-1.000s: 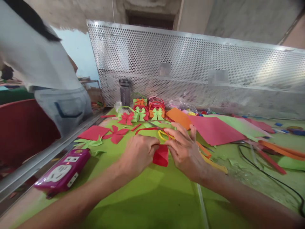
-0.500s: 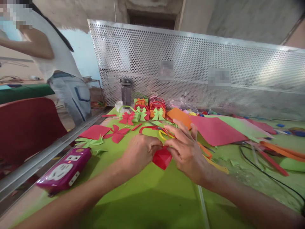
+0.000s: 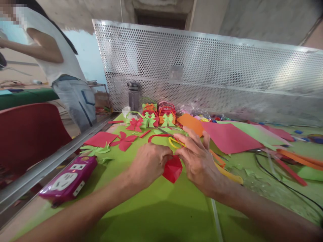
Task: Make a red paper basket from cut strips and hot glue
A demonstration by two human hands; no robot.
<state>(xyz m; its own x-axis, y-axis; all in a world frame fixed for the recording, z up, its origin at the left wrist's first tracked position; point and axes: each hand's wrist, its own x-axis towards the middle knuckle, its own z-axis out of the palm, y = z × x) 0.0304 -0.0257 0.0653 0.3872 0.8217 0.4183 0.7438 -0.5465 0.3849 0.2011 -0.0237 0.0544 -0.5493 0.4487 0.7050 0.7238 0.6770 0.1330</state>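
Between my two hands is a small folded piece of red paper [image 3: 173, 169], creased and angled, above the green tabletop. My left hand [image 3: 151, 163] pinches its upper left edge, fingers curled. My right hand [image 3: 198, 163] grips the upper right edge with thumb and index finger, its other fingers raised. A red paper strip [image 3: 158, 135] curves just beyond my hands. Yellow scissor handles [image 3: 174, 143] lie behind my right hand, partly hidden by it. Small paper bags with bows [image 3: 167, 120] stand farther back.
A purple power strip [image 3: 69, 179] sits at the left. Red paper petals [image 3: 124, 141] and green cutouts lie behind it. Sheets of red paper [image 3: 230, 136] and orange paper [image 3: 190, 123] spread right. A bottle [image 3: 133, 96] stands by the perforated metal panel [image 3: 202, 67]. A person [image 3: 58, 60] stands at left.
The red paper has shifted slightly right and turned a little in my fingers. My left hand has moved slightly right. The person at left has moved their arm.
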